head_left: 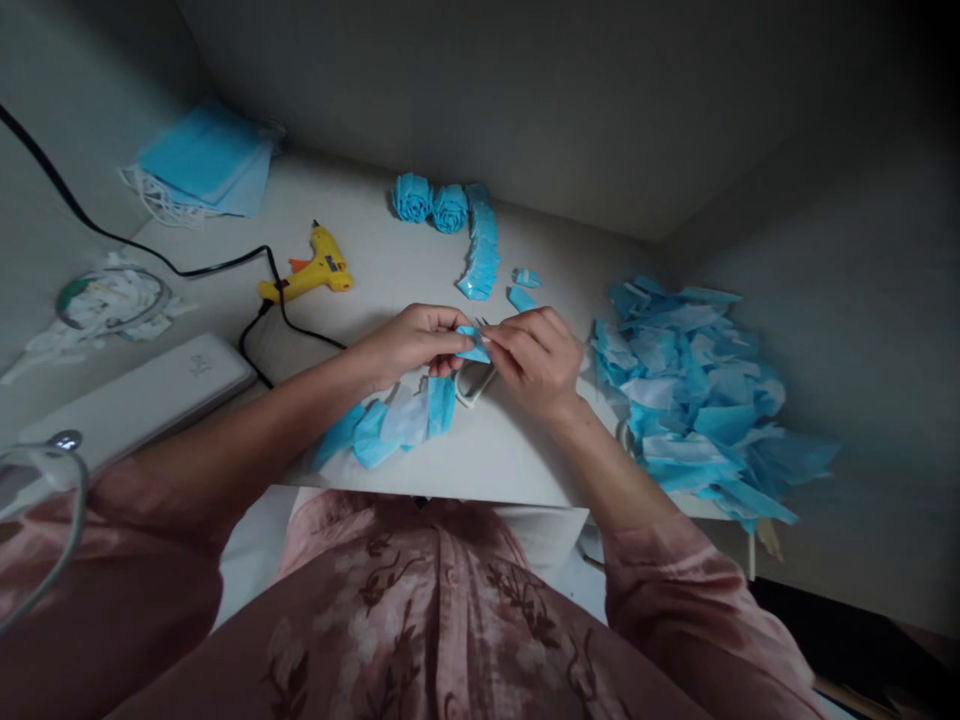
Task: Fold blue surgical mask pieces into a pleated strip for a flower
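My left hand [415, 345] and my right hand [534, 357] meet over the white table [390, 270], both pinching a small blue fabric piece [474, 345] between their fingertips. Under my right hand lies a pair of scissors [474, 383] with pale handles. A few blue and white fabric pieces [390, 425] lie on the table below my left wrist. Beyond the hands sit two blue fabric roses [430, 202] and a row of folded blue pieces [481, 245].
A yellow glue gun [311, 272] with a black cord [172, 265] lies at the left. Blue face masks [201, 162] are stacked at the far left corner. A big heap of blue fabric scraps [694, 390] covers the right end. A white flat case [127, 395] lies near left.
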Demonstrator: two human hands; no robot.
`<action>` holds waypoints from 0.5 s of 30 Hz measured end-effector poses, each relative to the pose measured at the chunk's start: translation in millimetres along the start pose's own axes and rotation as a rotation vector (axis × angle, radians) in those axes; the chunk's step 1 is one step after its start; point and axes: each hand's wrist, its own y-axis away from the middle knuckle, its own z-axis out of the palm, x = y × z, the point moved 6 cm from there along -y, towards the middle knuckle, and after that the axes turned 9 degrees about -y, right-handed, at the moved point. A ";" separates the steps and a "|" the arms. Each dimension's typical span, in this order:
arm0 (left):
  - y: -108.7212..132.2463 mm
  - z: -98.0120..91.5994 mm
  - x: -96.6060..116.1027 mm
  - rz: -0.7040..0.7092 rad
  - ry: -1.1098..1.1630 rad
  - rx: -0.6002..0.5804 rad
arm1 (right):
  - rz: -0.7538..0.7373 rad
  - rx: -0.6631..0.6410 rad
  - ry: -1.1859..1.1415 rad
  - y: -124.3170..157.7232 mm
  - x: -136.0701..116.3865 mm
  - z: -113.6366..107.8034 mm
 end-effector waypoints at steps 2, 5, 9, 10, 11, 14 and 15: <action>-0.4 -0.3 -0.3 0.011 0.015 0.005 | -0.022 0.011 -0.016 -0.4 -1.5 -1.0; -0.9 -1.0 -0.6 0.030 0.024 0.011 | -0.035 0.015 -0.047 -1.2 -1.7 -1.7; -0.5 -2.4 0.0 0.040 0.013 0.016 | 0.001 -0.010 -0.078 -2.0 1.9 -1.0; -0.4 -2.7 0.2 0.040 0.010 0.018 | 0.010 -0.018 -0.090 -2.1 2.8 -1.0; -0.3 -3.0 0.3 0.038 0.007 0.021 | 0.020 -0.031 -0.103 -2.3 3.7 -0.8; -0.9 -3.1 -0.5 0.027 0.002 0.029 | 0.045 -0.083 -0.133 -3.1 6.6 0.3; -1.3 -3.1 -1.2 0.021 0.001 0.035 | 0.047 -0.100 -0.141 -3.4 7.2 0.7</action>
